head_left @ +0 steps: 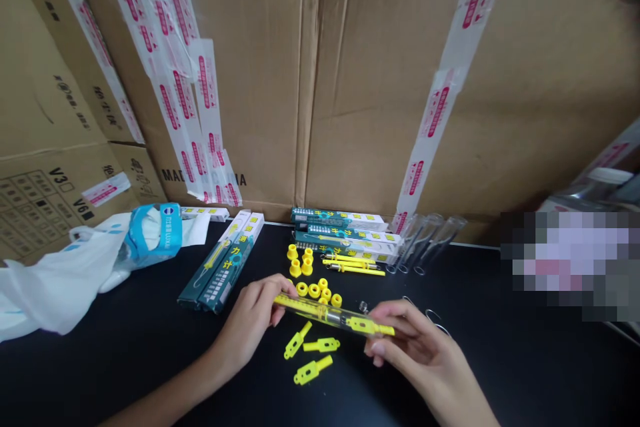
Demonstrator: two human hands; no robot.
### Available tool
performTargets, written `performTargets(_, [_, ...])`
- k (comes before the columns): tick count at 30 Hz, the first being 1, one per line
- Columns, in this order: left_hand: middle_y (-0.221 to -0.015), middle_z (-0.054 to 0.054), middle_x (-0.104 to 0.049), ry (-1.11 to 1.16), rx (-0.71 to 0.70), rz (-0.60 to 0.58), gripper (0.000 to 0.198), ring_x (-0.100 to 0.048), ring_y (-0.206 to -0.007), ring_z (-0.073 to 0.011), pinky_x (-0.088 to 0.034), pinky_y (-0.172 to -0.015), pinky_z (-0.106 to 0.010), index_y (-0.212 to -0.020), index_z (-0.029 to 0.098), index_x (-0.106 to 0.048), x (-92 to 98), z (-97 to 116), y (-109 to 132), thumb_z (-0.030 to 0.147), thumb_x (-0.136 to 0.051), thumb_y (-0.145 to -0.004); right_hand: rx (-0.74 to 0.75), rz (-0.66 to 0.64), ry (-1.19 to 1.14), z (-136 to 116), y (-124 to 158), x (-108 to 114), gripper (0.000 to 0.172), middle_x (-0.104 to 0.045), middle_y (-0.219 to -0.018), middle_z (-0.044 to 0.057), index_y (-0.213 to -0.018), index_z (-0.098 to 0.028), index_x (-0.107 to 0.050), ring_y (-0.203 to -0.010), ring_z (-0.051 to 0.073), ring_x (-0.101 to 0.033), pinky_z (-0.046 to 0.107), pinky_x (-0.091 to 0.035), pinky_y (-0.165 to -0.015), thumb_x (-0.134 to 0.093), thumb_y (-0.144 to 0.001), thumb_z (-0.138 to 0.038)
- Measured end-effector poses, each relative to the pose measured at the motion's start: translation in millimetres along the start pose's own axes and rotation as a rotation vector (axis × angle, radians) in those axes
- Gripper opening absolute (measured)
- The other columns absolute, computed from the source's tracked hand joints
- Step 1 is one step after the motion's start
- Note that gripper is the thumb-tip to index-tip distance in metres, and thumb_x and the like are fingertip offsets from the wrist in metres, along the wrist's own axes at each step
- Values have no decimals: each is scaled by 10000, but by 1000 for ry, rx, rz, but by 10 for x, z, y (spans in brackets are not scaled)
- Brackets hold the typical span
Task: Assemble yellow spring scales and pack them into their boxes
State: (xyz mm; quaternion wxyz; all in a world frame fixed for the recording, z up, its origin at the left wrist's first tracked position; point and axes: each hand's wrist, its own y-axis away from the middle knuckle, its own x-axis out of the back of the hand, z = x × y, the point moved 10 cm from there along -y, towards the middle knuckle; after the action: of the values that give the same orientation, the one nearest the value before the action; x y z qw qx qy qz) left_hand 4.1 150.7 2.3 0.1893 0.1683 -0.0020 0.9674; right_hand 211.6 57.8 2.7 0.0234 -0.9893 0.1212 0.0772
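Both hands hold one clear plastic tube with a yellow scale inside (327, 312), level above the black table (125, 353). My left hand (253, 327) pinches its left end. My right hand (407, 340) grips the right end, where a yellow tab sticks out. Three flat yellow tab pieces (313, 353) lie on the table just below the tube. Several yellow caps (313, 280) sit behind it.
Teal and white product boxes lie at the left (223, 260) and stacked at the back (345, 230). Clear empty tubes (425, 240) and metal rings (433, 317) lie to the right. White plastic bags (75, 267) fill the left side. Taped cardboard boxes (350, 80) wall the back.
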Motion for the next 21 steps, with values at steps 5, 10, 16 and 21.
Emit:
performTargets(5, [-402, 83, -334, -37, -18, -25, 491, -297, -437, -117, -231, -519, -271, -647, 177, -599, -29, 76, 15, 591, -483, -884, 52, 32, 131, -52, 18, 81, 327, -715, -738, 9, -890, -235, -710, -564, 144, -627, 231, -561, -510, -835, -720, -485])
performTargets(10, [-449, 87, -313, 37, -3, -68, 508, -246, -427, -87, -165, -462, -255, -579, 194, -480, -91, 19, -2, 617, -536, -855, 144, 53, 309, -103, 19, 133, 324, -742, -830, 40, -943, -249, -695, -651, 198, -701, 242, -577, -499, -790, -761, -499])
performTargets(16, [-470, 110, -274, 208, 89, 15, 499, -183, -391, -57, -122, -394, -217, -640, 188, -517, -15, -162, -52, 670, -578, -754, 409, -82, 590, -255, 14, 78, 466, -759, -910, 15, -1243, -304, -583, -686, 197, -737, 287, -622, -694, -771, -828, -402])
performTargets(21, [-425, 123, -290, 306, 157, 75, 523, -202, -344, -44, -153, -351, -190, -674, 177, -550, 152, -271, -50, 695, -622, -680, 723, -267, 908, -440, -17, -145, 437, -715, -1115, 73, -1284, -311, -589, -1041, 281, -665, 386, -556, -887, -733, -875, -367])
